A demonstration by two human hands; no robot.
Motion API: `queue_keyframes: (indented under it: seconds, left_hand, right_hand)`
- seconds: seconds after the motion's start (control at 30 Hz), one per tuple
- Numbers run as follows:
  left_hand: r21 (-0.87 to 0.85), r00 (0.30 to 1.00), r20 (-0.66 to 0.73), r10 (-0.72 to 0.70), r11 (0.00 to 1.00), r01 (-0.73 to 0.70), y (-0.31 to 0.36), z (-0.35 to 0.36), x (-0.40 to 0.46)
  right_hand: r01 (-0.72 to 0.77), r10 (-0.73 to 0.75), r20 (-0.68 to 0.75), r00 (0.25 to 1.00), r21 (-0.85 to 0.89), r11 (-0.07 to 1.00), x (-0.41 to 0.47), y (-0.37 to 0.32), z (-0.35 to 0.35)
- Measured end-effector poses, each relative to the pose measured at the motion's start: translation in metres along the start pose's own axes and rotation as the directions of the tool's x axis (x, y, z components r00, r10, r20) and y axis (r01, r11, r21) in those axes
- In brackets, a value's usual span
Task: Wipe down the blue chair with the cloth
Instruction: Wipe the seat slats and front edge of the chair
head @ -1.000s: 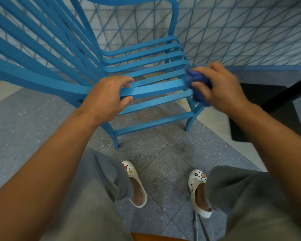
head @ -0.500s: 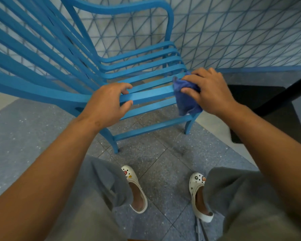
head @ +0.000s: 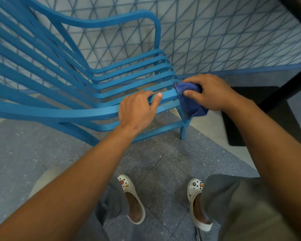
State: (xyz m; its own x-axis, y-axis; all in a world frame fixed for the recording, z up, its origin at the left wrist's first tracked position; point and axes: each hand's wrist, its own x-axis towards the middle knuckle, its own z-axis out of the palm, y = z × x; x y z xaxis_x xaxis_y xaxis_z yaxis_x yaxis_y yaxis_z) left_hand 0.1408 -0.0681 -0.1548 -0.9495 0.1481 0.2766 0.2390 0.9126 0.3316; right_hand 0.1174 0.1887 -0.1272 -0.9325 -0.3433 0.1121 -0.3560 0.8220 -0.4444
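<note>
Left hand [head: 136, 108] clamped round front slat of blue slatted wooden chair [head: 97, 79], likely bracing it. Right hand [head: 209, 93] grips bunched dark-blue cloth [head: 189, 103], pressed on slat's right end, near front leg: wiping underway.

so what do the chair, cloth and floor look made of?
Chair: bent slats in matte blue paint, likely wood, maybe metal. Cloth: soft dark-blue fabric, bunched and drooping from the right hand. Floor: grey speckled tiles with grout lines, terrazzo-like.

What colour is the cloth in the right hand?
Dark blue, deeper than the chair's blue; the head view shows the cloth bunched in the right hand.
</note>
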Motion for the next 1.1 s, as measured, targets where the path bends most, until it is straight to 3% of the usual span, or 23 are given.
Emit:
queue_keyframes:
  seconds: [0.2,0.43,0.7,1.1]
  left_hand:
    - [0.008,0.989,-0.136,-0.051,0.999,0.053,0.001,0.006,0.000]
    - [0.036,0.980,-0.194,-0.034,0.998,0.042,-0.008,0.004,-0.008]
    - [0.089,0.957,-0.290,0.029,0.996,-0.003,-0.057,-0.016,-0.036]
    - [0.053,0.985,-0.171,-0.019,0.998,0.029,-0.137,-0.052,-0.045]
  right_hand:
    - [-0.043,0.042,0.037,0.998,0.013,0.999,0.009,0.000,0.002]
    - [-0.059,0.058,0.088,0.994,0.015,0.998,0.013,-0.012,0.005]
    - [0.028,-0.022,0.185,0.983,-0.027,0.999,0.006,-0.064,0.026]
    - [0.147,-0.131,0.150,0.980,-0.101,0.984,0.010,-0.142,0.079]
